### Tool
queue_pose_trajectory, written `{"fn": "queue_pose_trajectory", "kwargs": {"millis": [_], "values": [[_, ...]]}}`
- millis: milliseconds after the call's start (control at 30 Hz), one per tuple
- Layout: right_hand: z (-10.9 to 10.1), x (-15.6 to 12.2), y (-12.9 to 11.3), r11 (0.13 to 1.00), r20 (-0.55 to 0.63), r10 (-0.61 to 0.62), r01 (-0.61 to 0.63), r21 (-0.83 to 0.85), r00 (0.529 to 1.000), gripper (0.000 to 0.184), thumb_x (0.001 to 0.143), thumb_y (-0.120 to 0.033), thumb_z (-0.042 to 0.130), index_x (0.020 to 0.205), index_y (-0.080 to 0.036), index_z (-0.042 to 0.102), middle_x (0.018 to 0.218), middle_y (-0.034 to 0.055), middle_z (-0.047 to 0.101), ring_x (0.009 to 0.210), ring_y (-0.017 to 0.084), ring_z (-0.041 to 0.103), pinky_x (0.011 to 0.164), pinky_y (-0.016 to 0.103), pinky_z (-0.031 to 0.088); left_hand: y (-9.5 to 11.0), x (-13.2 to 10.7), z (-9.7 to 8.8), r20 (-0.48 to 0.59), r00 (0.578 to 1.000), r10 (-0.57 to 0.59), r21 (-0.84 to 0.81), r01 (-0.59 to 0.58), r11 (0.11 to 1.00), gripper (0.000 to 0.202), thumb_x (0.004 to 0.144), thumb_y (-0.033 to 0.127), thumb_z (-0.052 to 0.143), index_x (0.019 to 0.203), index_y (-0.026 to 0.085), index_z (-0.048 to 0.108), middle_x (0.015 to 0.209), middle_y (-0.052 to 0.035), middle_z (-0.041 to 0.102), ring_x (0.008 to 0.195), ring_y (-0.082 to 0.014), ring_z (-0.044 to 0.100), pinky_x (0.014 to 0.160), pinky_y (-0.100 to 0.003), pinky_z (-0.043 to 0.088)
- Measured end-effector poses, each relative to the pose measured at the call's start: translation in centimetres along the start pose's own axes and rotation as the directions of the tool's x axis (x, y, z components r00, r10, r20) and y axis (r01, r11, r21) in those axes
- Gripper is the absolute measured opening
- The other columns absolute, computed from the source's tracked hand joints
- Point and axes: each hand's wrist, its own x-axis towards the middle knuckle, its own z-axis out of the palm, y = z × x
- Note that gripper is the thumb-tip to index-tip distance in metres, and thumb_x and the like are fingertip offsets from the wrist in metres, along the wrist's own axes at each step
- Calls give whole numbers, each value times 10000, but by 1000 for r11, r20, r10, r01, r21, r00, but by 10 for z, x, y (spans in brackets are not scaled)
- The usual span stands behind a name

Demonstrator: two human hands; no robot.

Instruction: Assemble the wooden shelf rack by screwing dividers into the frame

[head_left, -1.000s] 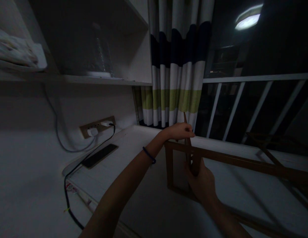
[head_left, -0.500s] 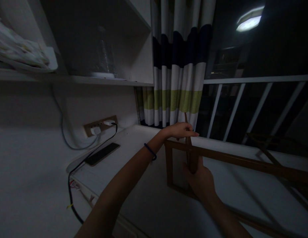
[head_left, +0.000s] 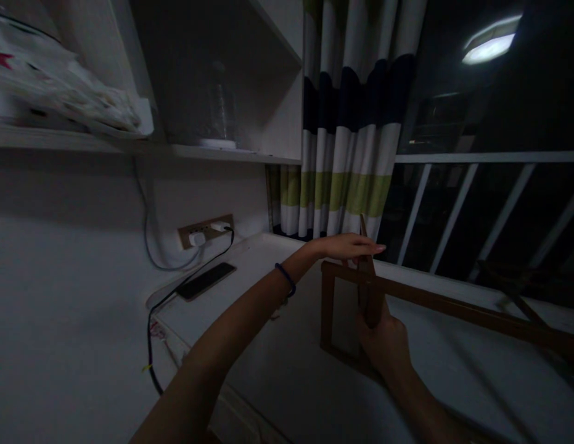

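Observation:
A brown wooden frame point(head_left: 327, 305) with long rails stands on the white desktop. A flat wooden slat point(head_left: 370, 299) rises upright across its top rail, with its narrow tip showing above my left hand. My left hand point(head_left: 346, 246), with a dark band at the wrist, holds the slat's upper part; its fingertips reach past the slat to the right, and the thumb side is partly hidden. Lower down, my right hand point(head_left: 388, 342) is closed around the slat, just under the top rail. Where the slat meets the frame is dark and hard to make out.
A dark phone point(head_left: 207, 280) lies by the left wall, near a black cable point(head_left: 150, 345) and a socket panel point(head_left: 185, 237). Overhead, a shelf point(head_left: 268, 157) holds a clear bottle point(head_left: 222, 114) and a plastic bag point(head_left: 69, 86). A striped curtain point(head_left: 342, 148) and window bars point(head_left: 453, 216) stand behind.
The whole view has shifted, so everything sits a little further right. My left fingers look straighter across the slat. My right hand keeps its hold on it.

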Motion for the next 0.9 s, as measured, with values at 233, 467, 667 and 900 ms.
{"fn": "queue_pose_trajectory", "kwargs": {"millis": [233, 467, 667, 900], "values": [[0, 0, 0, 999, -6, 10, -10, 36, 1000, 322, 820, -305, 384, 1060, -101, 450, 611, 64, 594, 522, 212, 566, 488, 253, 319, -12, -13, 1, -65, 998, -8, -158, -2, 987, 535, 809, 503, 330, 1269, 230, 346, 1182, -66, 461, 895, -123, 514, 570, -163, 443], [-3, 2, -4, 998, 18, -25, 24, 58, 1000, 323, 798, -252, 377, 1072, -88, 424, 666, 67, 617, 590, 216, 590, 534, 267, 347, -5, -18, -5, -15, 999, -44, -128, 42, 991, 527, 795, 483, 380, 1232, 190, 394, 1197, -96, 468, 1013, -162, 485, 617, -170, 444], [-5, 6, -7, 999, 19, -42, 41, 33, 999, 294, 755, -216, 434, 1035, -127, 426, 663, 31, 623, 601, 195, 597, 524, 255, 339, 28, -26, -15, 109, 983, -147, 34, 144, 989, 574, 777, 587, 264, 1208, 239, 414, 1247, -55, 450, 1020, -169, 491, 686, -187, 410], [-7, 10, -7, 998, 72, -64, 63, 19, 995, 343, 713, -255, 477, 1032, -134, 436, 700, 33, 621, 618, 220, 599, 518, 271, 365, 45, -28, 6, 51, 997, -56, 422, 29, 906, 492, 703, 598, 435, 997, 222, 555, 988, -44, 590, 862, -187, 525, 728, -237, 363]]}}
